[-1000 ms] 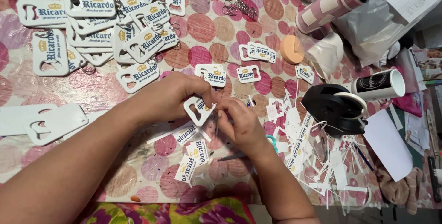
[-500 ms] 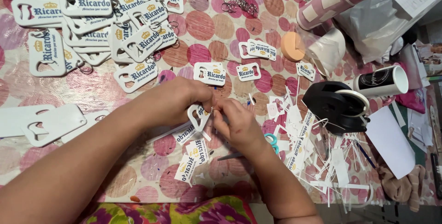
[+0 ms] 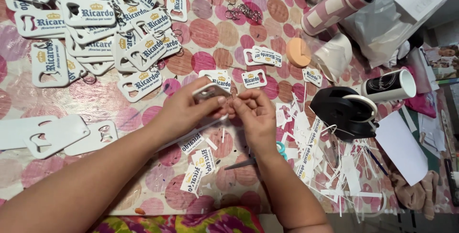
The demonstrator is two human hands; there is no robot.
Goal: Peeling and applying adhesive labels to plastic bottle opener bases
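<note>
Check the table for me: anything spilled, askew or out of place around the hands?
Nothing spilled or damaged. Paper offcuts lie scattered right of the right hand, partly covering the scissors. The left hand holds a small white tag; printed tags are heaped loosely upper left.

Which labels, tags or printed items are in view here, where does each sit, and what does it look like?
Printed tags: heaped at far left, white flat rectangles with cut-outs, blue lettering, gold crowns.
Small tag: pinched in the left hand, right hand touching it; white.
Cut stickers: near the forearms, small white slips, blue print.
Mug: lying at right, white with black band.
Tube: top right, pink-and-white, black cap.
</note>
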